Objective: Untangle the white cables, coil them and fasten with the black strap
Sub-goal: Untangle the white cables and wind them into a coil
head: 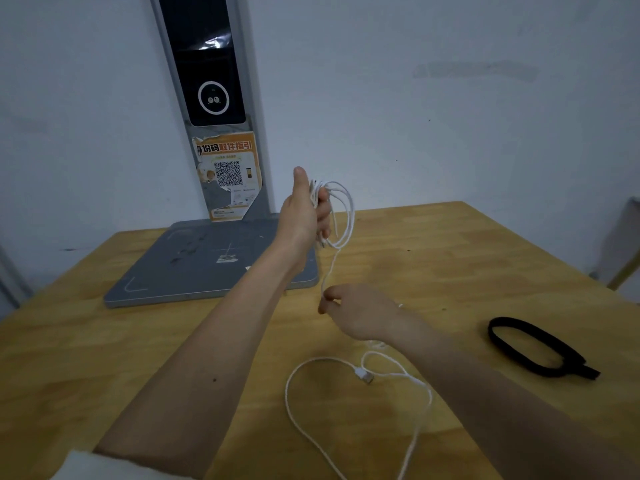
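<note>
Above the table (104,358), the left hand (304,209) grips a bunch of white cable loops (341,209). The right hand (360,311) pinches a hanging strand; loose cable (294,407) and the black strap (536,346) lie on the table.

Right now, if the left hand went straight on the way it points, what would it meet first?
Probably the grey upright panel with the orange QR sticker, standing on the grey base plate. The left hand, gripping the white cable coil, points up and away; depth is unclear.
</note>
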